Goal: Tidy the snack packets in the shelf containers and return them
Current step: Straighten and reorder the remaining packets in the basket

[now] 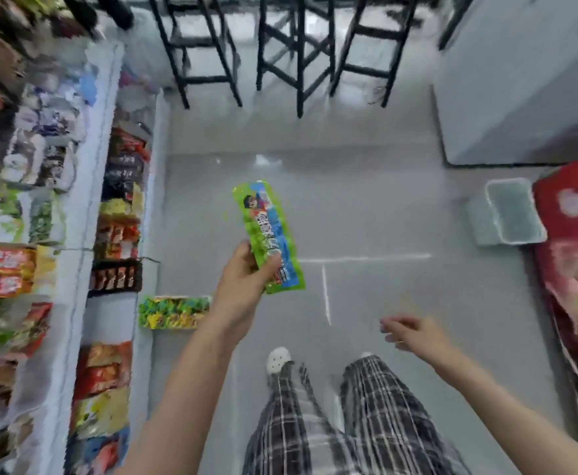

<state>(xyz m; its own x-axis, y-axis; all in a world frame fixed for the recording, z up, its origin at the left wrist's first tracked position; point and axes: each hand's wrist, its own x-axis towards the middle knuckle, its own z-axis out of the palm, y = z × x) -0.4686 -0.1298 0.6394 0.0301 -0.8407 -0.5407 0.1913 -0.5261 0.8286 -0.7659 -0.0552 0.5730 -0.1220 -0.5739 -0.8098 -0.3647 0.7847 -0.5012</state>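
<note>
Gripping the lower part of a long green and blue snack packet point(269, 234), the left hand point(243, 282) is seen just below the centre of the frame, fingers curled round the packet's left edge and the thumb laid across its face. The packet is held up over the grey floor point(383, 207), tilted so that its top leans toward the upper left. The right hand point(409, 332) is held out at the lower right, holding nothing, its fingers loosely bent and blurred, so how far they are spread cannot be told exactly.

A container of green and yellow packets point(173, 311) is seen at the foot of the shelf point(75, 234), just left of the left forearm. A pale, see-through plastic container point(506, 212) lies on the floor at the right, beside a red patterned fabric point(575, 241) cut off by the right edge.

The packets on the shelf at the left are smeared by blur, and their printing cannot be read. Black stool legs point(297, 53) are cut off at the top. The printing on the held packet is too blurred to read.
</note>
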